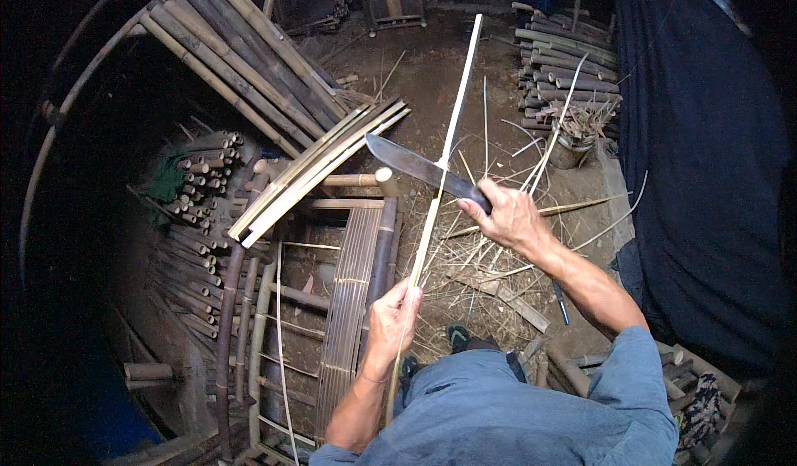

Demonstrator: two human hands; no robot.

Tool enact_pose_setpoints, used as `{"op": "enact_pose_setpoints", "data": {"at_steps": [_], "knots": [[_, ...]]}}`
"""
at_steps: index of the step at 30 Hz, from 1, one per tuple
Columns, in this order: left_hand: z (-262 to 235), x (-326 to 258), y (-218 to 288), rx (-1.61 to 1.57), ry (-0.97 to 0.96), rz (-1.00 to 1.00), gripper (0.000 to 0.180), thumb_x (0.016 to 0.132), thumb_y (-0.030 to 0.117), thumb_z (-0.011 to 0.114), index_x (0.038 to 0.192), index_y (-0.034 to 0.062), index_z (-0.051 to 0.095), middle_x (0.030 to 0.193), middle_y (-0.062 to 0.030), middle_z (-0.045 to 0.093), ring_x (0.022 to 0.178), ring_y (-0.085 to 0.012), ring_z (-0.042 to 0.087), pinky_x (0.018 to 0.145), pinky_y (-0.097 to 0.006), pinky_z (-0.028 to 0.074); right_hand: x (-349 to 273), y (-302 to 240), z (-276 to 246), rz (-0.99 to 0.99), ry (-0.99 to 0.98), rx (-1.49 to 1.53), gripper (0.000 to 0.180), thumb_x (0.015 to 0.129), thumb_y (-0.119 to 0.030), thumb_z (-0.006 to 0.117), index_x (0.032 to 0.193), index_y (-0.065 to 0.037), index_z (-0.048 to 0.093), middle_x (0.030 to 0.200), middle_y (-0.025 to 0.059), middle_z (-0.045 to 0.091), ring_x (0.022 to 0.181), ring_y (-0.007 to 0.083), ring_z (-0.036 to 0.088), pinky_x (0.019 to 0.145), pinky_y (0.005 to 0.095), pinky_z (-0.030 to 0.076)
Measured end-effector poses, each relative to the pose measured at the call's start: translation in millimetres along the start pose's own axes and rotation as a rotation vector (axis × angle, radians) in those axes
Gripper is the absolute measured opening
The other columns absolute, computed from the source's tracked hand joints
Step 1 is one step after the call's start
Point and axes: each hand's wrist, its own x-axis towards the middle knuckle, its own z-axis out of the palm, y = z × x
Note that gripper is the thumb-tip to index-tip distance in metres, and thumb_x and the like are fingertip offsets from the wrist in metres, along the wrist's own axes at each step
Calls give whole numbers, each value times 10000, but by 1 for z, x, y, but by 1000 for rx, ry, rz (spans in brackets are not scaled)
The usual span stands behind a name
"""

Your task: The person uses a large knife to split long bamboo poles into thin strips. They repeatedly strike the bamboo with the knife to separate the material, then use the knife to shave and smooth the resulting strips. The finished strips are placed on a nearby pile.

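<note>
My right hand (513, 219) is closed round the handle of a large knife (407, 159) with a broad, curved blade. The blade points to the left and lies across a long, pale bamboo strip (461, 92), touching it around its middle. Lower down, my left hand (393, 320) grips the same strip, which runs from near my body up and away from me. Where the blade meets the strip, a small pale edge stands out. The strip's lower end passes beside my left forearm and is partly hidden.
A bamboo bench frame (349, 300) stands on my left, with split bamboo slats (320, 167) resting across its end. Bamboo poles (241, 59) lean at the far left. Cut bamboo pieces (564, 67) are stacked at the far right beside a dark curtain (697, 150). Thin shavings (477, 258) litter the floor.
</note>
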Motion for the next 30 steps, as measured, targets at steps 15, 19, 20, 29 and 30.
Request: {"op": "enact_pose_setpoints", "data": {"at_steps": [15,19,20,29,30], "knots": [[-7,-57,-33,70,15,-31,307,955,173,584,1182,-32,616,702,4,513,659,-54,441,564,-249,414,21,44,-4,201,-122,25,482,898,-549,555,876,-68,568,627,170,609,612,368,645,556,451,514],[-18,-96,-45,57,-3,-99,279,956,172,577,1131,-40,628,642,-9,474,603,-74,431,530,-267,406,42,86,-20,225,-126,-124,596,901,-632,475,892,-49,599,665,209,646,655,385,671,609,495,529],[-21,-104,-47,38,-7,-169,278,958,174,575,1124,-43,629,643,-6,475,599,-75,431,529,-265,404,43,87,-19,203,-137,-141,604,897,-638,476,887,-47,599,674,213,649,665,389,673,614,498,527],[-52,-150,-65,-12,-88,-320,394,1002,287,475,1256,7,585,580,-5,515,512,-70,462,482,-244,389,59,165,-59,597,93,110,690,914,-667,397,1038,-64,707,934,185,703,900,317,682,771,424,516],[-52,-129,-52,-21,-127,-341,418,1007,305,459,1290,16,565,568,-4,503,503,-68,457,478,-244,386,45,145,-41,478,121,116,673,908,-667,424,975,-54,694,901,162,704,881,295,686,766,407,518]]}}
